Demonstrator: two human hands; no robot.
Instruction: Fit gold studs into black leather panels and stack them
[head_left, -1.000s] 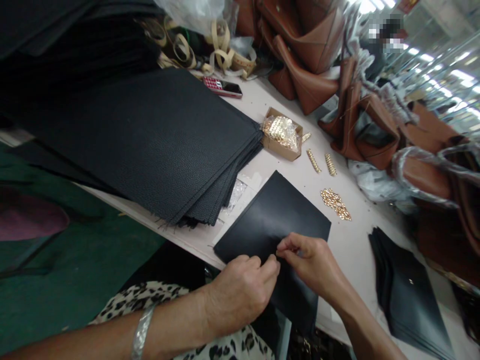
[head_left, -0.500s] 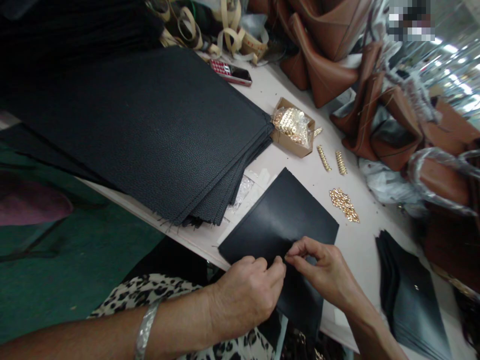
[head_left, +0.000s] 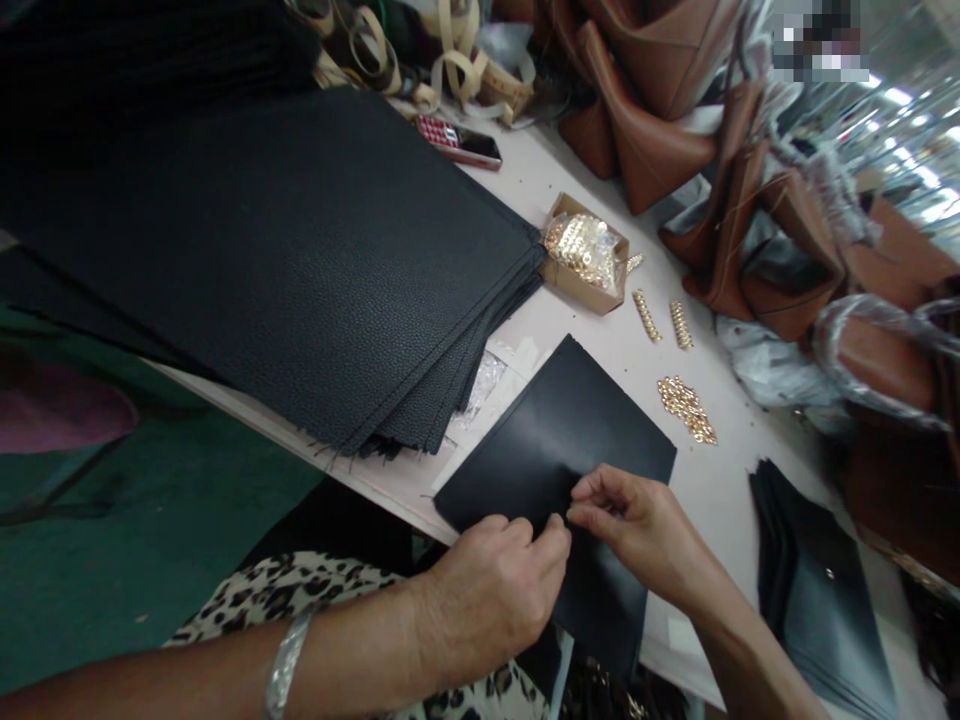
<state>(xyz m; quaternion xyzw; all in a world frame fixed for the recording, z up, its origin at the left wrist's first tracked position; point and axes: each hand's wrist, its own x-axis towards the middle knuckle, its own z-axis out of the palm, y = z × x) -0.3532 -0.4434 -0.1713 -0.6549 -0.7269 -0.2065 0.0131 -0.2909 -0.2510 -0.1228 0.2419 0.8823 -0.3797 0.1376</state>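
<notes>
A smooth black leather panel (head_left: 555,430) lies at the table's front edge, its near part sticking out past it. My left hand (head_left: 499,590) is closed over the panel's near part, fingers curled; its fingertips are hidden. Facing it, my right hand (head_left: 637,525) holds thumb and index finger in a pinch just above the leather, close to the left fingertips. Whatever sits between the two hands is too small to make out. Beyond the panel is a pile of small gold metal fittings (head_left: 686,408), with two rows of gold rings (head_left: 680,325) behind it.
A tall stack of grainy black leather pieces (head_left: 300,250) covers the left side. Behind the panel stands a small cardboard box (head_left: 592,290) of gold fittings. A phone (head_left: 461,143) lies farther back. Brown bags (head_left: 660,140) crowd the far side; more black panels (head_left: 817,590) lie right.
My right index finger and thumb have shifted slightly, with a little more gap showing between them. My left hand stays almost where it was, and the panel has not visibly moved.
</notes>
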